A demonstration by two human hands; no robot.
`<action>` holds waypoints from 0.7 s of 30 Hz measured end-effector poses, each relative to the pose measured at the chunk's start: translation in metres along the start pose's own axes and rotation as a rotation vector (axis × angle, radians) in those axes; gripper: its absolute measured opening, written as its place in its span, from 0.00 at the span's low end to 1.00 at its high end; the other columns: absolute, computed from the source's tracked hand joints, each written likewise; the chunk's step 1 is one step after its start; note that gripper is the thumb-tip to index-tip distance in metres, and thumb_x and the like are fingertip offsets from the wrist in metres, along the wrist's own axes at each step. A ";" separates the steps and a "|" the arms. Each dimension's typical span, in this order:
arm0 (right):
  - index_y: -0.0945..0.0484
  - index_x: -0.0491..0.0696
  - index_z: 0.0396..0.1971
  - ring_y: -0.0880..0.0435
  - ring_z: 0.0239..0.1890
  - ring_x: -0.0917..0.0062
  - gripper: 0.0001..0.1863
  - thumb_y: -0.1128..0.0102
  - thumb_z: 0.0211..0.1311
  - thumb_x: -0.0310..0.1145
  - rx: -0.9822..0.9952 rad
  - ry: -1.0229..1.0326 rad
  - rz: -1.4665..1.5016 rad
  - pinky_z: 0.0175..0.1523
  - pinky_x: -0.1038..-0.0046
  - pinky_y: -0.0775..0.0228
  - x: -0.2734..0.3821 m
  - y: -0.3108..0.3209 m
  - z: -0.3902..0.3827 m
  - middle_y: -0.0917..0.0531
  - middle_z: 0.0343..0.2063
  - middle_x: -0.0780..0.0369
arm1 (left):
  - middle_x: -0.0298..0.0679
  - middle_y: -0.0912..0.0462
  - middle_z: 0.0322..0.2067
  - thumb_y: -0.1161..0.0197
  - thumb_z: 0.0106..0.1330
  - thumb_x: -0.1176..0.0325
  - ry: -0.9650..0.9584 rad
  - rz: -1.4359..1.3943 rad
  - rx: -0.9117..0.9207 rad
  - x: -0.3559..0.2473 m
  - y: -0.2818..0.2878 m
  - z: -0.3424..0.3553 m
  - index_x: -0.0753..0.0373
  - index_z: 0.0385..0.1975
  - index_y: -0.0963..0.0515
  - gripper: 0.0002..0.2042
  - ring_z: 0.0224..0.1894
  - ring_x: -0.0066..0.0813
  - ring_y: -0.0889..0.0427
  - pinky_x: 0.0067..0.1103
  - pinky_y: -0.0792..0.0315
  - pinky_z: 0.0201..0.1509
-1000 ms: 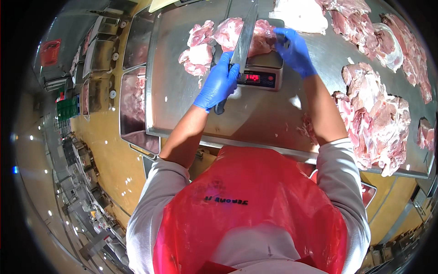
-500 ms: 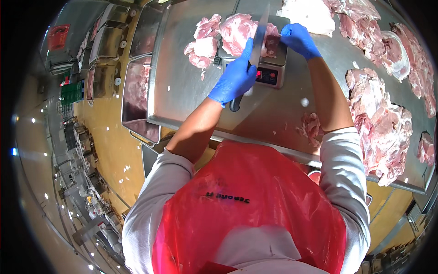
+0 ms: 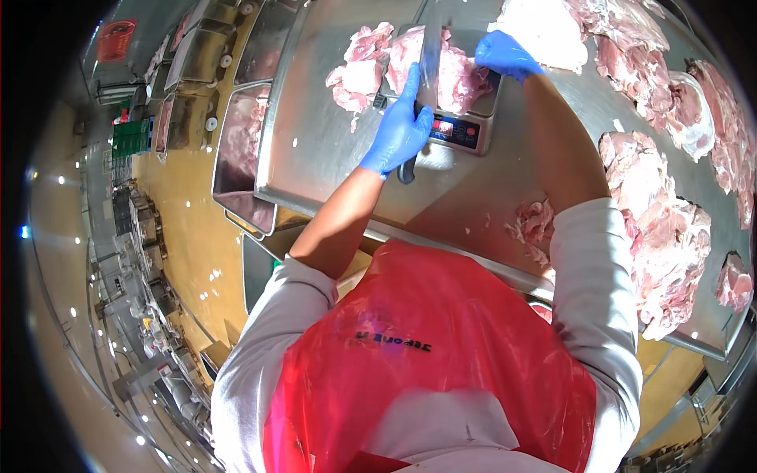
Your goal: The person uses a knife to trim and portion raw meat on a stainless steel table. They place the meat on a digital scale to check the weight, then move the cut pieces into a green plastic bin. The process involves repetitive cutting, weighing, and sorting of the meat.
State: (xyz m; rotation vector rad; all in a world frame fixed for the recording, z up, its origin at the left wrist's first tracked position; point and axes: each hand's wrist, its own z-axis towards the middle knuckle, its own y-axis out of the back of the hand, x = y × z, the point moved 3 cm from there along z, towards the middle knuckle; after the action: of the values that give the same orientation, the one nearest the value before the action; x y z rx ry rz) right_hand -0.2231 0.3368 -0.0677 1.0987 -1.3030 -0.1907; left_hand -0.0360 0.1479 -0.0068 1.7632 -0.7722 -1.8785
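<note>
My left hand (image 3: 400, 132), in a blue glove, grips a knife (image 3: 430, 59) by its dark handle, with the forefinger stretched along it. The broad blade points away from me, above the meat. Under it stands a small digital scale (image 3: 482, 130) with a lit red display. One pink piece of meat (image 3: 461, 77) rests on the scale, right of the blade, and another piece (image 3: 404, 59) shows to its left. My right hand (image 3: 506, 55), also blue-gloved, is closed beside the scale's right edge, apart from the meat; what its fingers hold, if anything, is hidden.
More meat pieces (image 3: 355, 79) lie left of the scale on the metal table (image 3: 315, 150). Large cuts (image 3: 658, 229) cover the right side, with a pale slab (image 3: 544, 31) at the back. A metal tub (image 3: 240, 142) holding meat adjoins the table's left edge.
The knife has shifted left and now stands more upright. My right hand has moved slightly left and down, its fingers more curled. The meat right of the blade shows more fully.
</note>
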 end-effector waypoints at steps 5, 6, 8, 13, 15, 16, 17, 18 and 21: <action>0.17 0.43 0.37 0.19 0.33 0.75 0.12 0.36 0.49 0.27 -0.369 0.181 0.471 0.43 0.74 0.25 0.007 -0.011 -0.057 0.17 0.31 0.60 | 0.42 0.26 0.21 0.46 0.66 0.74 -0.121 0.109 0.013 0.018 -0.001 0.017 0.57 0.74 0.55 0.37 0.24 0.28 0.23 0.27 0.26 0.33; 0.18 0.43 0.38 0.18 0.35 0.74 0.13 0.37 0.50 0.25 -0.372 0.297 0.437 0.45 0.74 0.25 0.013 -0.016 -0.069 0.17 0.34 0.60 | 0.41 0.25 0.22 0.47 0.66 0.74 -0.058 0.052 0.025 0.014 -0.002 0.017 0.57 0.74 0.55 0.37 0.24 0.27 0.23 0.27 0.26 0.32; 0.20 0.41 0.43 0.17 0.41 0.70 0.18 0.37 0.48 0.19 -0.343 0.347 0.352 0.51 0.72 0.24 0.018 -0.021 -0.085 0.19 0.41 0.57 | 0.41 0.24 0.23 0.47 0.67 0.74 0.075 -0.056 0.048 -0.005 -0.002 0.005 0.56 0.74 0.56 0.37 0.23 0.25 0.23 0.25 0.26 0.31; 0.23 0.44 0.51 0.18 0.41 0.62 0.26 0.33 0.45 0.23 -0.379 0.471 0.212 0.50 0.68 0.25 0.020 -0.016 -0.088 0.19 0.38 0.55 | 0.47 0.18 0.34 0.48 0.67 0.75 0.054 0.014 0.025 -0.015 0.004 -0.024 0.64 0.73 0.57 0.36 0.32 0.32 0.18 0.28 0.24 0.40; 0.24 0.45 0.52 0.19 0.41 0.61 0.30 0.30 0.43 0.28 -0.367 0.455 0.194 0.50 0.68 0.25 0.030 -0.013 -0.087 0.20 0.37 0.54 | 0.54 0.18 0.37 0.48 0.66 0.75 -0.067 -0.011 -0.177 0.009 0.017 -0.017 0.67 0.73 0.57 0.36 0.37 0.43 0.17 0.34 0.25 0.46; 0.24 0.45 0.52 0.20 0.42 0.61 0.31 0.28 0.41 0.30 -0.308 0.394 0.193 0.50 0.68 0.26 0.047 -0.014 -0.091 0.20 0.36 0.54 | 0.52 0.20 0.43 0.48 0.66 0.76 -0.106 -0.069 -0.237 0.023 0.025 -0.002 0.68 0.72 0.58 0.36 0.41 0.40 0.18 0.31 0.26 0.49; 0.25 0.46 0.52 0.20 0.42 0.61 0.33 0.27 0.40 0.33 -0.246 0.333 0.193 0.51 0.68 0.26 0.057 -0.017 -0.095 0.20 0.36 0.54 | 0.51 0.22 0.48 0.48 0.67 0.76 -0.151 -0.122 -0.295 0.035 0.034 0.013 0.70 0.72 0.58 0.36 0.45 0.36 0.19 0.28 0.26 0.51; 0.26 0.47 0.52 0.20 0.42 0.61 0.37 0.25 0.36 0.41 -0.625 0.510 -0.264 0.49 0.68 0.26 0.051 -0.036 -0.094 0.19 0.36 0.54 | 0.50 0.24 0.54 0.48 0.67 0.76 -0.213 -0.179 -0.335 0.043 0.039 0.035 0.71 0.72 0.59 0.36 0.49 0.33 0.21 0.24 0.26 0.54; 0.25 0.47 0.50 0.18 0.38 0.59 0.35 0.26 0.37 0.43 -0.541 0.348 -0.216 0.44 0.64 0.25 0.060 -0.046 -0.079 0.18 0.36 0.55 | 0.49 0.23 0.54 0.45 0.66 0.75 0.131 -0.401 -0.179 0.056 0.036 0.075 0.69 0.73 0.58 0.38 0.49 0.32 0.22 0.22 0.28 0.55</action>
State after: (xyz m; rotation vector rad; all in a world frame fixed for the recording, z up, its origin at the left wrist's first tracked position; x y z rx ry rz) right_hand -0.1168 0.3152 -0.0511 0.7588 -0.7549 -0.4622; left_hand -0.1175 0.0913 -0.0223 2.0080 -0.2019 -1.9765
